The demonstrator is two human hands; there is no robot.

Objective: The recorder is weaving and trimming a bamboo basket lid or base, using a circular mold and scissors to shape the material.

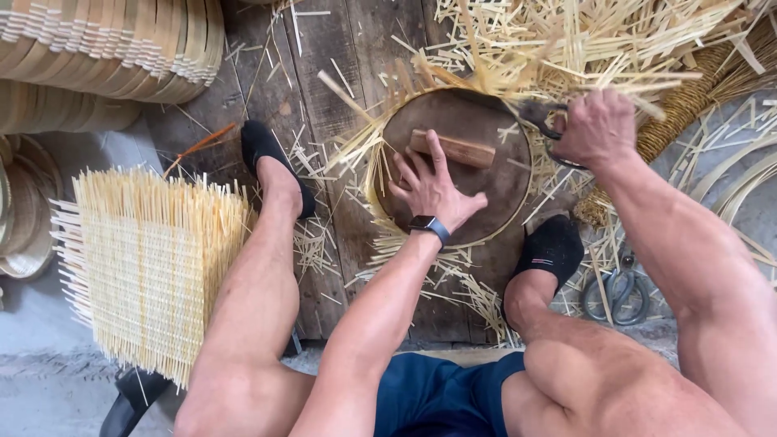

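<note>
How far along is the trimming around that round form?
Done: cut strips litter the planks by the near-left edge, and finished trays are stacked top left. In hand: left hand presses the round wooden form down; right hand works shears at its upper right rim. Left: long strip ends still fan out beyond; another woven mat waits uncut.

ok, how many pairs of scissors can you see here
2: one scissors in the right hand at the round board's edge, another pair on the floor by the right foot. Straw may hide more.
</note>
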